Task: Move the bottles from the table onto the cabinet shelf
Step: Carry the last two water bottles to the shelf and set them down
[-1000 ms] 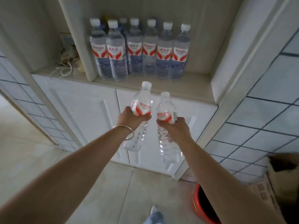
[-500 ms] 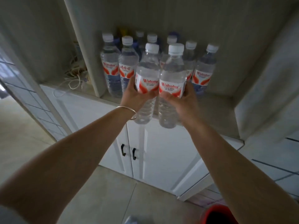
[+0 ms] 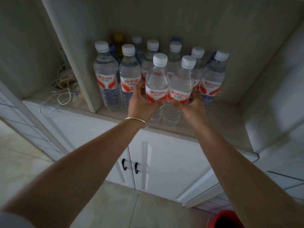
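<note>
Two clear water bottles with white caps and red-and-white labels stand side by side at the front of the cabinet shelf (image 3: 218, 122). My left hand (image 3: 141, 102) grips the left bottle (image 3: 157, 83) around its label. The right bottle (image 3: 181, 86) is held the same way by my right hand (image 3: 193, 106). Both bottles are upright, with their bases at the shelf near its front edge; I cannot tell whether they rest on it. Behind them stands a row of several matching bottles (image 3: 106, 74).
A vertical divider panel (image 3: 79, 66) bounds the bottle bay on the left; beyond it lies a tangle of white cables (image 3: 64, 94). White cabinet doors with black handles (image 3: 130, 167) sit below. A red bucket (image 3: 228, 219) stands on the tiled floor at lower right.
Both hands have carried the two bottles forward and down over the shelf, from in front of the cabinet doors to the shelf's front, just ahead of the standing row.
</note>
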